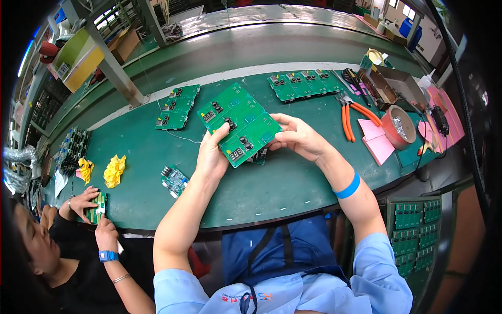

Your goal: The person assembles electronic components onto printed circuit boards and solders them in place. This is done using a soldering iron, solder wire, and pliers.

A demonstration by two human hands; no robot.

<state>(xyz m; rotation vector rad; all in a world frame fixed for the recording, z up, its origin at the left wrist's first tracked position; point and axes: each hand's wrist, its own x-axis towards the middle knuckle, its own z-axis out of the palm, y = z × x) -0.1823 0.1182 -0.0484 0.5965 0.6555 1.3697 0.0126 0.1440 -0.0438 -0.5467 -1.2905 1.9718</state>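
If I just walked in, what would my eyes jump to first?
Probably the big green circuit board, held up over the middle of the table by the left hand and the right hand. Next might be the pliers with bright orange handles, lying open on the right side of the table. Over on the left, a crumpled yellow bundle stands out against the green tabletop.

Bench (272,193): green top, pale strip (225,76) along its far side
Counter (272,17): long, behind the bench, grey top shining
Post (119,76): grey, at the bench's far left
Windows (408,11): bright, upper right
Tube light (23,64): bluish-white, far left
Rack (444,230): lower right, beside the bench
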